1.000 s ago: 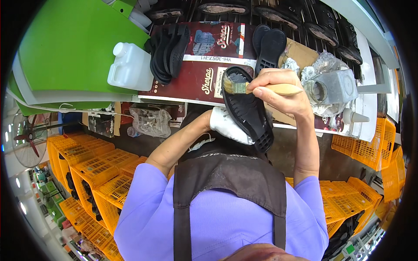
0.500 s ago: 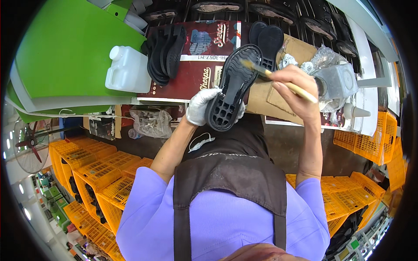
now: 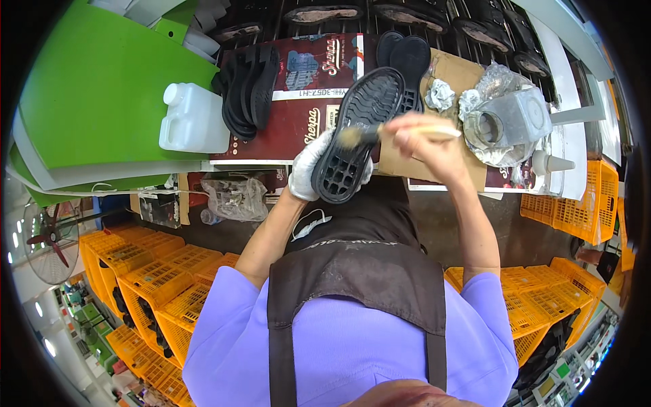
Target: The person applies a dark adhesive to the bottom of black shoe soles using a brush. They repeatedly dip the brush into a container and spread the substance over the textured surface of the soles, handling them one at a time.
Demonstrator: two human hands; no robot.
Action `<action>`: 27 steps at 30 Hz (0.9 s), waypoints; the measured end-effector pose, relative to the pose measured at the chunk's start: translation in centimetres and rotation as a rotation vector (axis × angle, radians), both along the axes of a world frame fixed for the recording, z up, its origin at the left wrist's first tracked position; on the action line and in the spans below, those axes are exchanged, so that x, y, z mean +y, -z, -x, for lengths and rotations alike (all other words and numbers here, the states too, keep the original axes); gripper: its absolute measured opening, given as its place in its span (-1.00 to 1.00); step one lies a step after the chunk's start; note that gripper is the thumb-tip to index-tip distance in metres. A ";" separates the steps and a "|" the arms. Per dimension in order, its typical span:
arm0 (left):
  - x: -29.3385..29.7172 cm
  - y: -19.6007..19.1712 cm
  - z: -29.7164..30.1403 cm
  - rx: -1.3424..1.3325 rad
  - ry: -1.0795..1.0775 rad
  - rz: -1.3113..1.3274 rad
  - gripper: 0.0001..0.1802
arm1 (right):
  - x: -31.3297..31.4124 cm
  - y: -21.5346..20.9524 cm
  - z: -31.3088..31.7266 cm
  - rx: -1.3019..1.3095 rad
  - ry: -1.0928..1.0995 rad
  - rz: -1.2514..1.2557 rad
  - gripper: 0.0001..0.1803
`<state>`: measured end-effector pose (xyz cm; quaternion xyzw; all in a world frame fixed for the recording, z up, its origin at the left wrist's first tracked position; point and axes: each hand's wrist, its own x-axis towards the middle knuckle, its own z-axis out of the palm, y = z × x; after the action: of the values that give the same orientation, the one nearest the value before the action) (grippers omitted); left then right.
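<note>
My left hand (image 3: pixel 308 169), in a white glove, grips a black shoe sole (image 3: pixel 371 102) by its heel end, tilted up over the table's front edge. The sole's inner face shows, with wavy ridges at the toe and a grid of square hollows at the heel. In my bare right hand (image 3: pixel 427 149) is a brush (image 3: pixel 434 130) with a pale handle. Its bristles, blurred by motion, are at the middle of the sole. Behind that sole lie more black soles (image 3: pixel 412 57), and to the left stands a row of several soles (image 3: pixel 254 88).
A white jug (image 3: pixel 196 119) stands at the table's left, by a green panel (image 3: pixel 102 81). At right are a clear container (image 3: pixel 519 119), crumpled wads (image 3: pixel 441 95) and a nozzle bottle (image 3: pixel 553 163) on cardboard. Black shoes (image 3: pixel 325 13) line a rack behind. Orange crates (image 3: pixel 183 271) flank me.
The brush has moved from the toe part down to the middle of the sole, toward the heel. My right hand went left and nearer; my left hand still holds the sole.
</note>
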<state>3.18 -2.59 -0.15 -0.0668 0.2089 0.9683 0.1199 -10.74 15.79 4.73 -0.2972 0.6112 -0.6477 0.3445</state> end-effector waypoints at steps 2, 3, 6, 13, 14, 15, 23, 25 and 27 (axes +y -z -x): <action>-0.2 0.3 -0.1 0.076 0.043 0.049 -0.45 | 0.4 0.8 1.8 0.210 0.150 0.013 -0.83; -0.2 0.4 -0.3 0.062 0.037 0.046 -0.46 | 0.3 1.0 2.3 0.512 0.212 0.043 -0.82; -0.2 0.5 -0.5 0.055 0.011 0.054 -0.49 | 0.5 1.2 2.2 0.999 0.188 -0.006 -0.75; -0.4 -1.4 -0.3 -0.237 -0.165 0.023 -0.46 | 0.6 -1.5 -2.1 0.970 -0.311 0.177 -0.70; -1.7 0.1 -0.7 0.005 0.057 -0.026 -0.45 | 0.7 -1.4 -1.3 1.034 -0.255 0.148 -0.71; -1.5 0.0 -0.6 -0.017 0.078 -0.060 -0.46 | 0.6 -0.8 -0.3 1.030 -0.171 0.138 -0.71; -0.3 -0.3 -0.9 -0.013 0.038 0.180 -0.48 | -0.1 0.0 1.1 0.926 0.326 -0.090 -0.85; -0.1 0.4 -0.8 0.021 -0.001 0.340 -0.41 | -0.8 0.1 -0.1 0.844 0.370 -0.059 -0.88; -0.5 1.1 -0.8 0.031 -0.033 0.385 -0.39 | -0.8 -0.5 -1.8 0.716 0.266 -0.033 -0.89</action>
<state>4.00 -3.05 -1.20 -0.0767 0.3909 0.9132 0.0859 -8.94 14.95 5.22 -0.4171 0.7364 -0.5320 0.0268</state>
